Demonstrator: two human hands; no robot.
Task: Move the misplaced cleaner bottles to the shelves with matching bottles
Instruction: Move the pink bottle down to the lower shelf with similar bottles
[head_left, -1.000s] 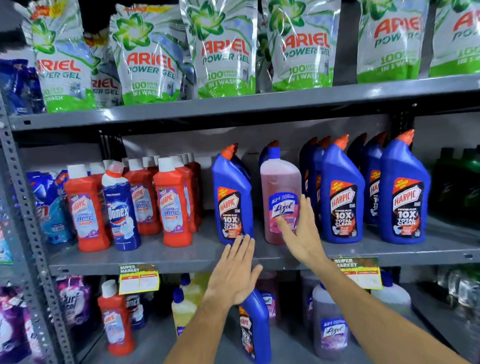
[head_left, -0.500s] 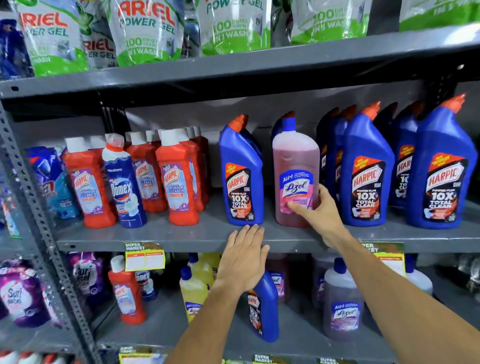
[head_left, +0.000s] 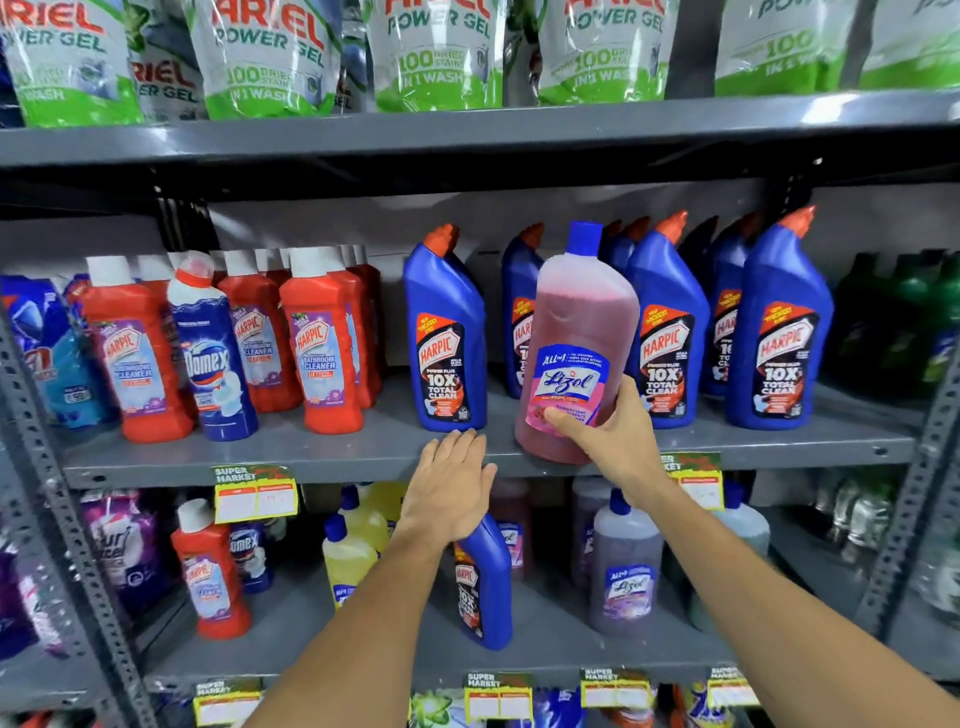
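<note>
My right hand grips the lower part of a pink Lizol bottle with a blue cap. The bottle tilts forward at the front edge of the middle shelf, among blue Harpic bottles. My left hand is flat with fingers together, its fingertips on the shelf edge below a blue Harpic bottle. On the lower shelf a lone blue Harpic bottle stands partly behind my left hand, next to Lizol bottles. A blue Domex bottle stands among red Harpic bottles.
Ariel Power Gel pouches fill the top shelf. Dark green bottles stand at the far right of the middle shelf. Yellow bottles, a red Harpic bottle and purple pouches sit on the lower shelf. Price tags hang from the shelf edges.
My right hand has closed on the pink Lizol bottle and pulled it forward and up from between the blue Harpic bottles. My left hand has stayed at the shelf edge.
</note>
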